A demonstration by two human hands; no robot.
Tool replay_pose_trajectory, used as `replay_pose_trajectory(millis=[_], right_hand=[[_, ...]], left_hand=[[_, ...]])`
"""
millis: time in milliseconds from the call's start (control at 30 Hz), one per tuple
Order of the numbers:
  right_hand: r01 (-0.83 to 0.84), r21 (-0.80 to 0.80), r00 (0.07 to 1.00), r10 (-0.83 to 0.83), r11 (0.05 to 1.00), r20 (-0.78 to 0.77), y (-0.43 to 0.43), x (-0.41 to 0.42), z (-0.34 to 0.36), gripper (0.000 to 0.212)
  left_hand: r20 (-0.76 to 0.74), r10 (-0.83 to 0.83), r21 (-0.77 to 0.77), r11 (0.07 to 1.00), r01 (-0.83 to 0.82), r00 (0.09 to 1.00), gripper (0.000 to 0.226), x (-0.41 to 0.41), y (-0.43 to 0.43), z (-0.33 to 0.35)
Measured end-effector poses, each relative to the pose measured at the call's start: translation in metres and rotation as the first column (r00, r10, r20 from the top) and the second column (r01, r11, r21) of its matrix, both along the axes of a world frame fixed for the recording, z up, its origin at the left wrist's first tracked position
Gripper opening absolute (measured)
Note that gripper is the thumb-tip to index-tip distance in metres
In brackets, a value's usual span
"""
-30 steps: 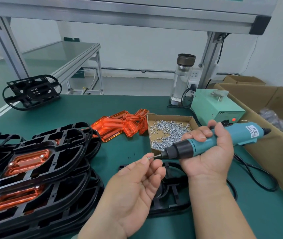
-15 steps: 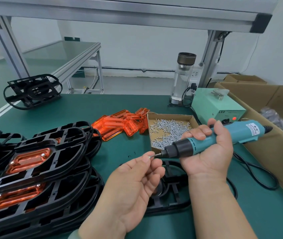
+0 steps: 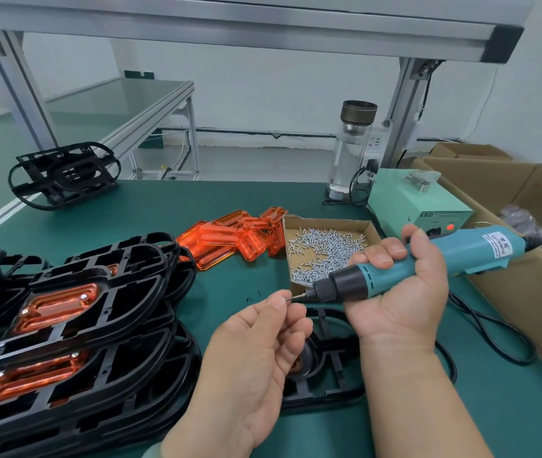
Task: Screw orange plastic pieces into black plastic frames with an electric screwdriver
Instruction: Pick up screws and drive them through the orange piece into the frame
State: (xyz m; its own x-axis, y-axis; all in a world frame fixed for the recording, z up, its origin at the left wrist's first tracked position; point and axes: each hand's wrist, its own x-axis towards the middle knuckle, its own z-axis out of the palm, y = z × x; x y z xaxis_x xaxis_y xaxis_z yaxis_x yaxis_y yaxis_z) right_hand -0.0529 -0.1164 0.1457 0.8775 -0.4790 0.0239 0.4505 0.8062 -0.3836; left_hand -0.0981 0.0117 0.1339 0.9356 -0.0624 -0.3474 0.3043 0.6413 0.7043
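While our left hand point(image 3: 256, 352) pinches a screw point(image 3: 288, 298) against the bit point(image 3: 300, 296), our right hand point(image 3: 402, 292) wraps the electric screwdriver point(image 3: 428, 262).
Tool lies near level, tip leftward; black frame point(image 3: 329, 381) flat beneath both hands; we judge the tip must swing down.

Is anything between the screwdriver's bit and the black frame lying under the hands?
Only the left hand, pinching a screw at the bit of the screwdriver held by the right hand, overlaps the frame from this view. No other object shows between them.
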Motion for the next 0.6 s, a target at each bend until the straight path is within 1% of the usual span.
replay_pose_trajectory(millis=[133,300,600], right_hand=[[0.013,-0.025,1.000,-0.013,1.000,0.010,0.0020,-0.0010,-0.0001,0.018],[0.015,-0.033,1.000,-0.015,0.999,0.014,0.0036,-0.0016,0.0004,0.017],[0.019,-0.028,0.999,-0.017,0.999,0.038,0.0028,-0.0019,-0.0006,0.011]], left_hand=[[0.000,0.035,0.029,0.999,-0.035,0.999,0.012,0.0004,-0.0009,-0.0009],[0.048,0.063,0.135,0.988,-0.069,0.997,0.012,-0.0001,-0.0030,-0.0026],[0.083,0.014,0.235,0.972,-0.033,0.996,0.012,0.0032,0.0007,-0.0008]])
